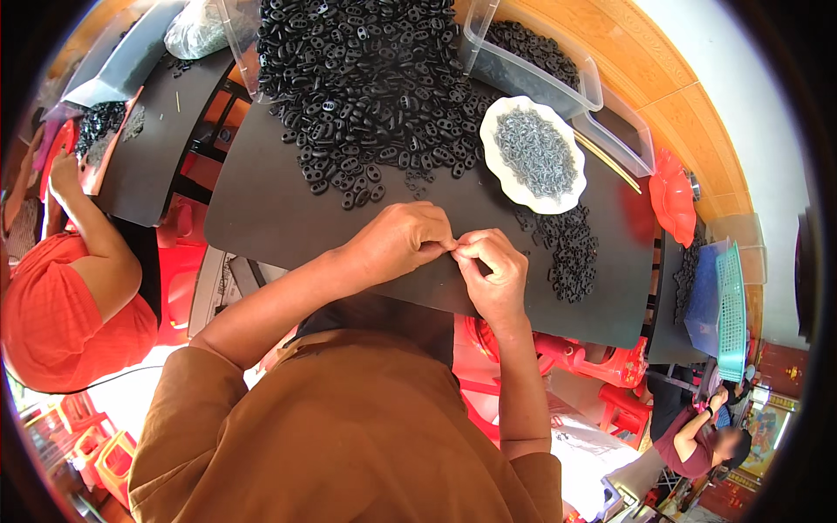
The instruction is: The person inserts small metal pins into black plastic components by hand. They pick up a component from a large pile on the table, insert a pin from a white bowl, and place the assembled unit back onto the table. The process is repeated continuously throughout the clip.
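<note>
- Currently, nearest: the wearer's brown shirt (pixel 349 418), both bare forearms reaching up over the tabletop (pixel 270 209).
- Left hand (pixel 399 244): thumb and index finger together, tips pointing right.
- Right hand (pixel 495 275): thumb and index finger likewise together, tips meeting those of the left hand above the near edge. Item between the fingers: too small and covered to identify; cannot tell what, if anything, is clamped.
- Right of the right hand, on the tabletop: loose patch of small black pieces (pixel 571 253), pieces overlapping.
- Just beyond that patch: white scalloped plate (pixel 558 206) bearing a mound of small grey pieces (pixel 532 152).
- Beyond the hands: large heap of black oval pieces (pixel 366 87), many showing two holes; nearest ones scattered singly.
- Right of the heap: clear plastic box (pixel 558 91) with more black pieces inside; yellow strip (pixel 610 161) near it.
- Farther right: red scalloped dish (pixel 671 196), then teal perforated basket (pixel 731 301) standing on edge.
- Left, at a separate dark table (pixel 148 157): person in red (pixel 70 305), arm extended.
- Far right background: person in dark red top (pixel 684 444).
</note>
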`<state>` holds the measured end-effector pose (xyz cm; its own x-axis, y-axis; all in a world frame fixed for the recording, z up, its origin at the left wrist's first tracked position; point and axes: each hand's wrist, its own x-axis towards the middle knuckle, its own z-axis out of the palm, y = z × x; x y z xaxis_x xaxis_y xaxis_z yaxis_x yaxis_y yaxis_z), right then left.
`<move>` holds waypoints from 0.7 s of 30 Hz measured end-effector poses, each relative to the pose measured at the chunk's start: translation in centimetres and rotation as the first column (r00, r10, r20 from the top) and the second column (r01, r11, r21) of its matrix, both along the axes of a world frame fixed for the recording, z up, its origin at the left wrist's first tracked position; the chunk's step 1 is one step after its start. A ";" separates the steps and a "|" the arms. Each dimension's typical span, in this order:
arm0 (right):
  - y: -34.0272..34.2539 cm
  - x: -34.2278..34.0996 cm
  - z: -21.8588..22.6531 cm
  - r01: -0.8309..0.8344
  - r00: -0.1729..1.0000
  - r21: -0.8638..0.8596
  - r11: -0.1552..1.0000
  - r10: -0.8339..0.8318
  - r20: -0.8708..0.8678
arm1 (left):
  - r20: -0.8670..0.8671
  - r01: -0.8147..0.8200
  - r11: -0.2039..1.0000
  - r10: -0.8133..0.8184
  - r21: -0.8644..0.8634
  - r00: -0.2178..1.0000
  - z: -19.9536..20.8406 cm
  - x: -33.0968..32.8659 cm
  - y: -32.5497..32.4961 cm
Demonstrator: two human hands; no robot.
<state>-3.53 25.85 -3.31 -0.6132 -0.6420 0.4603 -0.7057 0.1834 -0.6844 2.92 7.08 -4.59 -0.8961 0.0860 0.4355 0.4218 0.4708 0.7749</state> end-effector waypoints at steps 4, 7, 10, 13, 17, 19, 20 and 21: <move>0.3 -0.1 0.0 0.035 0.954 -0.017 0.999 -0.029 0.297 | 0.194 -0.002 0.994 -0.018 0.105 0.981 0.8 0.0 -0.3; 0.6 -0.5 -0.1 0.066 0.833 -0.078 0.995 -0.011 0.553 | 0.272 -0.028 0.985 -0.019 0.169 0.962 2.1 -0.1 -0.5; 0.8 -0.8 0.0 0.038 0.743 -0.234 0.972 0.129 0.656 | 0.412 -0.092 0.895 -0.107 0.435 0.905 1.2 -0.4 -0.8; 0.1 -0.4 0.3 0.020 0.737 -0.270 0.963 0.168 0.655 | 0.444 -0.101 0.845 -0.171 0.524 0.879 0.6 -0.6 -1.2; -0.4 -0.7 -0.1 0.036 0.748 -0.253 0.967 0.142 0.648 | 0.484 -0.115 0.781 -0.257 0.614 0.836 1.0 -0.7 -1.6; -0.4 -0.8 -0.2 0.026 0.744 -0.215 0.976 0.124 0.657 | 0.481 -0.121 0.760 -0.272 0.639 0.834 0.9 -0.5 -1.8; -0.5 -0.7 0.0 0.046 0.726 -0.218 0.975 0.117 0.678 | 0.474 -0.117 0.764 -0.266 0.635 0.839 1.1 -0.4 -1.8; -0.7 -0.6 0.2 0.067 0.707 -0.219 0.974 0.109 0.699 | 0.468 -0.113 0.767 -0.261 0.631 0.844 1.4 -0.2 -1.8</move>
